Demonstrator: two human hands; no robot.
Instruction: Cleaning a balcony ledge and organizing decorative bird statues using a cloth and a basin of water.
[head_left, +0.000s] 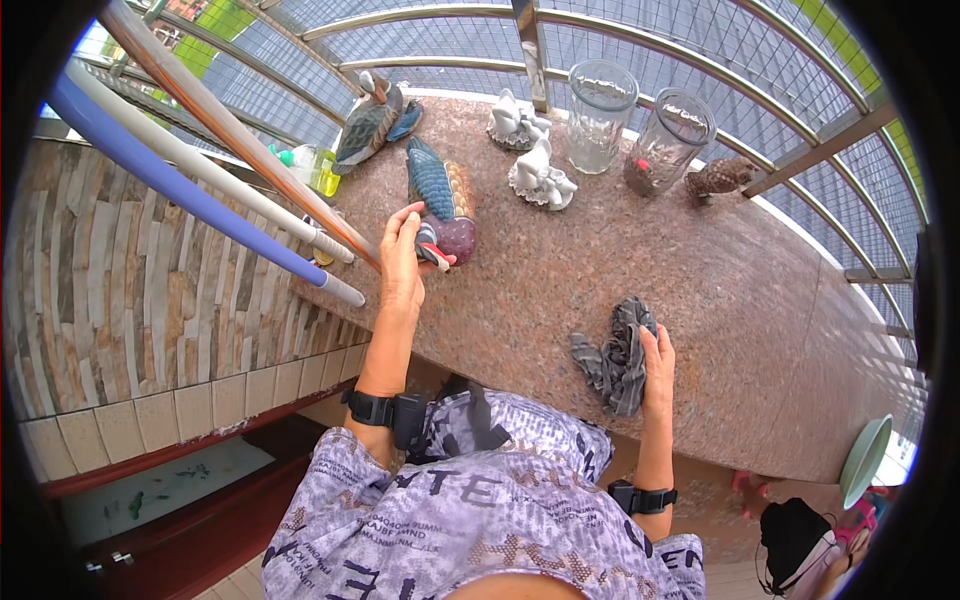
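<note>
My left hand (405, 251) is at the head end of a painted duck figurine (442, 195) with blue wings, its fingers touching the head near the red and white bill. The duck rests on a speckled stone countertop (525, 277). Toward the counter's near edge, my right hand (658, 364) grips a crumpled dark grey cloth (624, 360). A second duck figurine (371, 124) sits beyond the first. Two white figurines (517, 120) (540, 178) stand right of the ducks, with two clear glass vases (600, 124) (667, 146) and a brown bird figurine (720, 178) farther right.
Metal railings (637, 30) with wire mesh curve behind the counter. Blue (187, 187) and white poles (225, 184) slant in from the left, near a bottle of yellow-green liquid (322, 172). A green basin (866, 461) is at the far right; another person (817, 551) is below it.
</note>
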